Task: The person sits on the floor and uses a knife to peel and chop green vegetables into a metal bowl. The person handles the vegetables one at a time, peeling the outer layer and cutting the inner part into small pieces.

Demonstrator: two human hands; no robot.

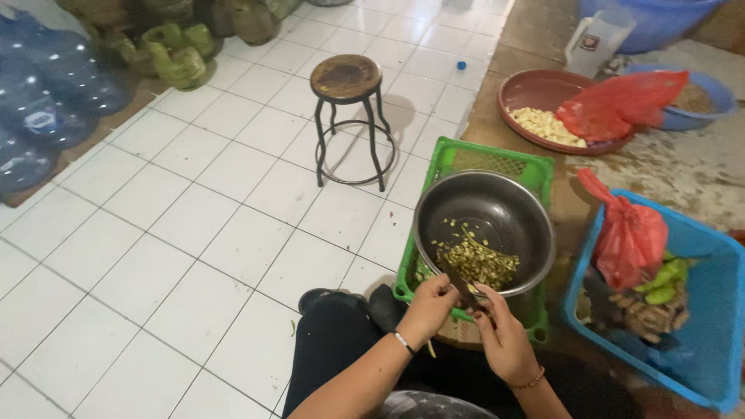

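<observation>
Both hands met at the near rim of a steel bowl (pixel 497 209) of chopped greens: the left hand (pixel 428 309) pinched a small piece, the right hand (pixel 503 335) gripped a knife (pixel 463 285). The bowl sat in a green crate (pixel 458 159); a blue basket (pixel 710 271) crowded 3 o'clock, a stool (pixel 347 81) stood at 11.

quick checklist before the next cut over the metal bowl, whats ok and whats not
1. Left hand at the bowl's near rim: ok.
2. Right hand beside it, over the rim: ok.
3. Knife blade between the hands, above the bowl: ok.
4. Metal bowl seated in the green crate: ok.
5. Cut pieces gathered inside the bowl: ok.
6. Fingertips away from the blade edge: cannot tell.
</observation>
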